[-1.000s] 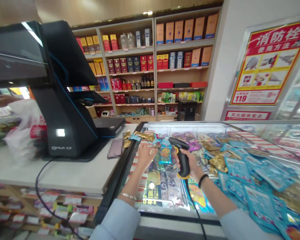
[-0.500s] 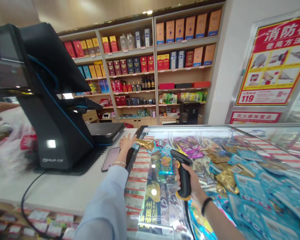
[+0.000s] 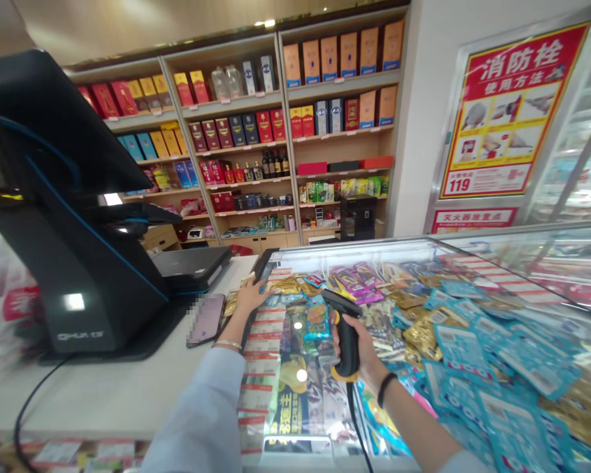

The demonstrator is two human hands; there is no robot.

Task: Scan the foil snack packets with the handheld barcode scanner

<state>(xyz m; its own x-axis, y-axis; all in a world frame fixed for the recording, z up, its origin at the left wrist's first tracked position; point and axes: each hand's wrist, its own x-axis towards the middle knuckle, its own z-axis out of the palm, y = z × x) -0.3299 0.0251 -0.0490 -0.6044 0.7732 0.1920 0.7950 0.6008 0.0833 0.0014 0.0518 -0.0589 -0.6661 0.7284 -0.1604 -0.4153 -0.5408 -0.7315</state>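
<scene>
A black angular checkout terminal (image 3: 79, 263) stands on the white tabletop (image 3: 118, 394). Just right of it lies a dark flat phone (image 3: 205, 319). Farther right is the glass-lidded freezer chest (image 3: 374, 253), with the left hand (image 3: 252, 297) at its terminal-side edge and the right hand (image 3: 362, 348) gripping a black handheld scanner (image 3: 343, 332) above its lid.

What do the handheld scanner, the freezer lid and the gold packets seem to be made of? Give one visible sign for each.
The handheld scanner, gripped in the right hand, looks like matt black moulded plastic with a yellow base. The freezer lid is probably clear glass: it mirrors a light and shows packets beneath. The gold packets are likely metallised foil film, crinkled and shiny.
</scene>
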